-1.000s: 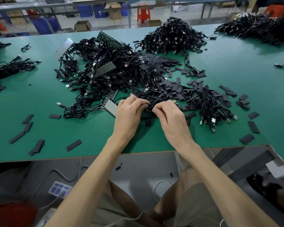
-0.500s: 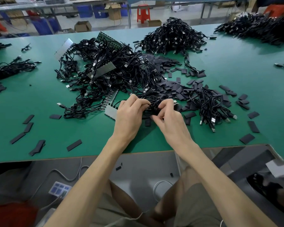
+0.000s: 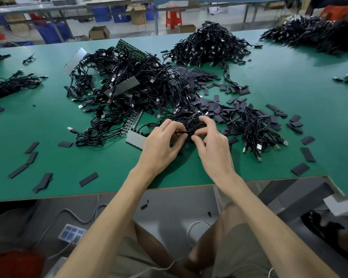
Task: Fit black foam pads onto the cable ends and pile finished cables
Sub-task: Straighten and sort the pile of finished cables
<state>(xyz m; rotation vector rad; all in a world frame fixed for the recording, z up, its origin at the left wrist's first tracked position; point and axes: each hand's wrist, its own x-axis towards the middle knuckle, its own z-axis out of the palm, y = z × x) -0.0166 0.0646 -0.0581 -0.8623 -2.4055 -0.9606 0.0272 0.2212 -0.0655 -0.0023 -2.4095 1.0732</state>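
Cable [image 3: 181, 132] between left hand [image 3: 160, 150], right hand [image 3: 214, 152]

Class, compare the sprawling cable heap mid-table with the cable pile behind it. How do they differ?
The mid-table heap spreads wide and loose; the rear pile is a compact mound. The mid-table heap has grey strips and green boards mixed in; the rear pile shows only cables. Both hold black cables.
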